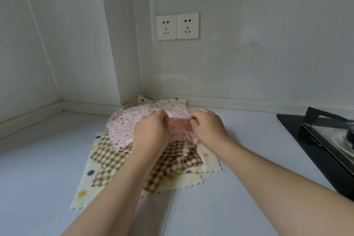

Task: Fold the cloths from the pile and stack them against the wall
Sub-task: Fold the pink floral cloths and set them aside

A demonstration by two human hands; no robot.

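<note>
A pile of cloths lies on the white counter near the wall corner. On top is a pink cloth with small coloured dots. Under it lie green-and-brown checked cloths, and at the bottom cream cloths with large polka dots. My left hand and my right hand sit close together on top of the pile. Both pinch a bunched fold of the pink dotted cloth between fingers and thumb. My forearms cover part of the checked cloths.
A black gas hob with a metal tray sits at the right edge of the counter. A double wall socket is on the wall above the pile. A wall column juts out behind the pile's left side.
</note>
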